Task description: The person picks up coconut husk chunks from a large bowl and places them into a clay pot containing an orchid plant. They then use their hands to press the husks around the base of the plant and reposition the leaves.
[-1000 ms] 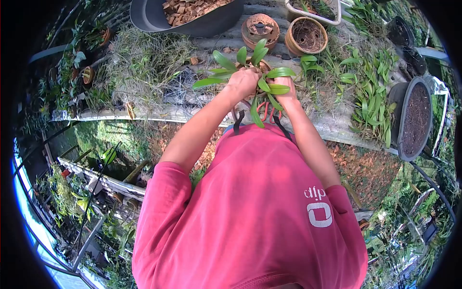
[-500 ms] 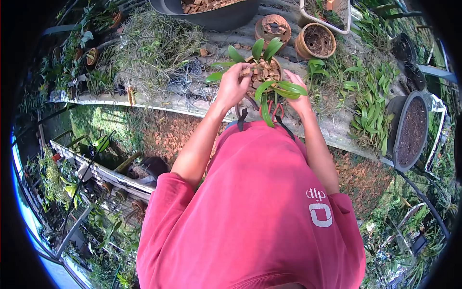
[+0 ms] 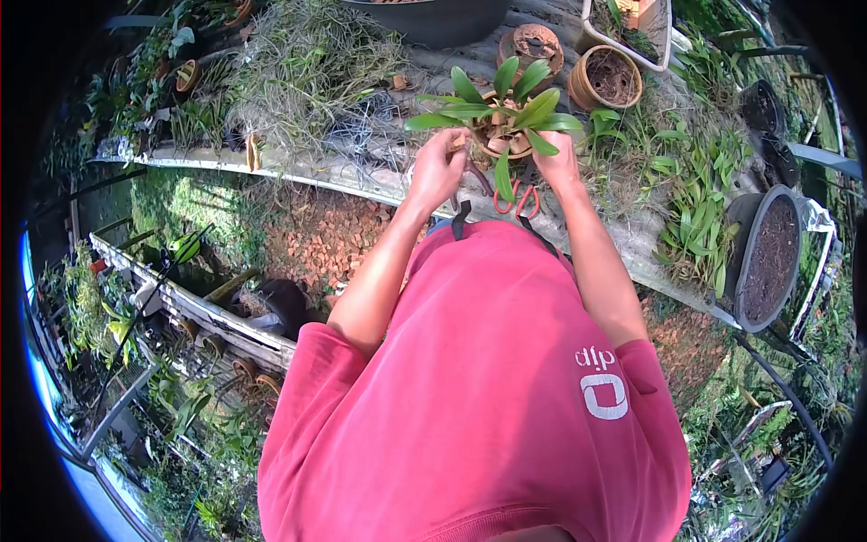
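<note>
A green leafy plant (image 3: 519,107) stands in a round clay pot (image 3: 492,149) with brown chips around its base. On the pot's left, my left hand (image 3: 441,163) has its fingers pinched on a small brown chip (image 3: 459,142). My right hand (image 3: 557,161) is at the pot's right side, its fingertips partly hidden behind the leaves. Red-handled scissors (image 3: 527,200) lie between my hands, near the bench edge.
Beyond the pot are a stacked clay pot (image 3: 535,45), a brown pot (image 3: 605,78), a white tray (image 3: 668,36) and a large black tub (image 3: 433,20). Dry roots (image 3: 316,68) lie left, loose plants (image 3: 700,212) and a grey basin (image 3: 768,257) right.
The plant's leaves have turned and now spread over the pot, covering more of the chips. My left hand has moved off the pot's rim to the left. The camera view has shifted slightly.
</note>
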Available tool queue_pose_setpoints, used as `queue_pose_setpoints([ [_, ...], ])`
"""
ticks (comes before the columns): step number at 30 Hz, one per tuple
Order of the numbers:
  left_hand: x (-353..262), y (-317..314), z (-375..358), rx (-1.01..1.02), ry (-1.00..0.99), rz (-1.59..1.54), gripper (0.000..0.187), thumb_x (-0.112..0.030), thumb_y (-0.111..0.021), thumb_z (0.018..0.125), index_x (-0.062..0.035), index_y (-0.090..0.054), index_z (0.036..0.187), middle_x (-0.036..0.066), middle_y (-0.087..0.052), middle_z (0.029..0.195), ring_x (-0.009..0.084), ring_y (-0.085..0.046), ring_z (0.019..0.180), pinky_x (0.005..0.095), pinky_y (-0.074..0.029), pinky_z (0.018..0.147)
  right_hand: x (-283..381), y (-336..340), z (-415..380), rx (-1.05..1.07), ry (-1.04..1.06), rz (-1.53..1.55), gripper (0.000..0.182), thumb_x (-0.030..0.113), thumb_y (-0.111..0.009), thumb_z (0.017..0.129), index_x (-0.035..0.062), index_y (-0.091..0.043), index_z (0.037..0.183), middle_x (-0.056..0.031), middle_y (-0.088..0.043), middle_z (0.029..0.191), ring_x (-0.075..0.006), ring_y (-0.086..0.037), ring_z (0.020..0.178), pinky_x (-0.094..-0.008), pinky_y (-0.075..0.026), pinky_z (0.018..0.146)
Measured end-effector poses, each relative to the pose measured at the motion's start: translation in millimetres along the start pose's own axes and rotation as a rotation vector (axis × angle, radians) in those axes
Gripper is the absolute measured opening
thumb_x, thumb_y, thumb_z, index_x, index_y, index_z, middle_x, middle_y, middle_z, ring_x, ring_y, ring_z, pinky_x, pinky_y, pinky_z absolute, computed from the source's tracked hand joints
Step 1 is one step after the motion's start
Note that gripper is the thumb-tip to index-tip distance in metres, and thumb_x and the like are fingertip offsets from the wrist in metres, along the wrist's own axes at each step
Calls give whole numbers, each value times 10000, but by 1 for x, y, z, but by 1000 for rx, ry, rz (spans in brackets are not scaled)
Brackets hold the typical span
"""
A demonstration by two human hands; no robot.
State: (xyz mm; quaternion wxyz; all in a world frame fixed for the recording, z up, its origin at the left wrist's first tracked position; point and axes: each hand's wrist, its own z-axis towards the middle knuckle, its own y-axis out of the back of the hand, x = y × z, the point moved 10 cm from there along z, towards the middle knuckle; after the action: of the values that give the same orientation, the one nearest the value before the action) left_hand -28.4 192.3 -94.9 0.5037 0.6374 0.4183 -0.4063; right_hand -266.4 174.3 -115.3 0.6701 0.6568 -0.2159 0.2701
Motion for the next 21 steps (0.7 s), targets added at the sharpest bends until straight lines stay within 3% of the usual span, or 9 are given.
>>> queue_pose_setpoints([
  [3,17,-14,-7,139,152,102,352,-79,-613,1007,-32,-650,1353,107,-765,998,146,-736,876,329,-595,776,3,2,8,-16,-53,87,192,177,-670,1002,43,-749,1114,-231,-740,1025,-462,-699,937,-496,-552,793],
  [4,25,-16,-7,146,205,104,375,-91,-607,1005,-40,-644,1374,106,-768,964,165,-746,819,343,-589,753,0,2,9,-26,-79,89,186,173,-679,995,41,-751,1106,-232,-740,1025,-460,-699,943,-491,-551,794],
  [5,34,-17,-3,126,188,106,373,-102,-623,983,-24,-653,1347,158,-763,1001,234,-749,878,371,-582,810,-4,2,11,-35,-105,91,181,168,-688,989,39,-754,1098,-234,-739,1026,-457,-700,950,-486,-549,795],
  [7,34,-18,4,89,154,109,377,-124,-655,940,8,-670,1292,262,-753,1076,371,-755,996,426,-569,923,0,3,9,-127,40,117,181,157,-699,979,31,-752,1098,-234,-743,1000,-446,-710,925,-481,-550,795],
  [8,41,-21,4,101,202,123,379,-117,-656,923,2,-680,1283,273,-746,1105,407,-738,1041,452,-557,958,-3,2,4,-162,64,122,182,157,-700,979,27,-752,1095,-234,-744,997,-442,-713,918,-480,-551,793],
  [12,38,-27,15,41,100,248,352,-115,-653,917,-21,-711,1251,261,-753,1074,413,-727,1067,462,-552,967,-9,0,1,-151,-51,156,188,160,-704,971,12,-757,1074,-236,-749,974,-431,-724,884,-473,-557,787],
  [16,74,-29,21,15,272,215,336,-143,-665,933,-27,-717,1244,249,-762,1041,387,-752,978,454,-567,928,-25,-5,2,-73,-172,68,229,214,-686,977,18,-773,1056,-256,-742,958,-426,-732,870,-462,-565,783],
  [18,98,-28,24,-38,375,67,322,-145,-664,947,-24,-717,1241,235,-770,1028,346,-773,887,439,-589,863,-21,1,0,-144,-111,78,231,218,-691,975,19,-776,1057,-254,-742,952,-426,-733,859,-462,-566,772],
  [21,97,-32,28,-64,372,-120,275,-135,-653,973,-14,-728,1208,199,-779,992,259,-769,756,402,-597,733,-18,3,-1,-186,-62,131,224,211,-704,967,21,-777,1059,-250,-742,938,-425,-734,847,-465,-569,756],
])
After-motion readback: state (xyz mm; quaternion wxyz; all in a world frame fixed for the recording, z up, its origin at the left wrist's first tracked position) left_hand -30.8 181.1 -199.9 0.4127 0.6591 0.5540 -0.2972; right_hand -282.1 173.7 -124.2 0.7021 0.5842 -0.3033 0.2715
